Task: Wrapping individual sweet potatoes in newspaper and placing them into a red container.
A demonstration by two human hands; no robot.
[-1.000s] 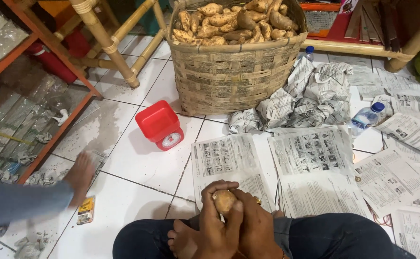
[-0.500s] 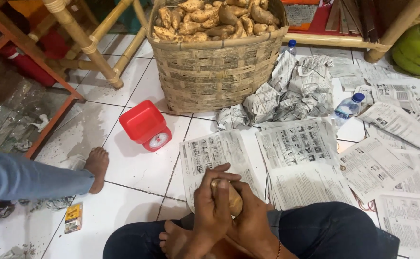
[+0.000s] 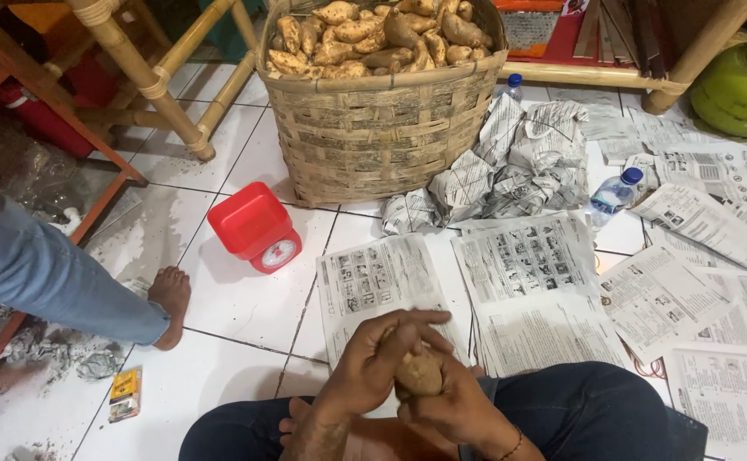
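I sit cross-legged on the white tiled floor. A brown tuber (image 3: 418, 374) rests between both palms above my lap. My left hand (image 3: 376, 357) wraps over its top and left side. My right hand (image 3: 452, 403) cups it from below and the right. A flat newspaper sheet (image 3: 377, 286) lies just beyond my hands. A large woven basket (image 3: 379, 128) heaped with more tubers stands further back.
A red kitchen scale (image 3: 255, 227) sits left of the sheet. Another person's jeans leg and bare foot (image 3: 170, 300) enter from the left. Crumpled newspaper bundles (image 3: 510, 162), a small water bottle (image 3: 613, 193), more flat sheets (image 3: 706, 282), bamboo furniture legs (image 3: 147, 81) and a green gas cylinder (image 3: 740, 85) surround the spot.
The other person's foot has stepped further right towards the scale. My hands have turned the tuber, the left hand now lying over its top.
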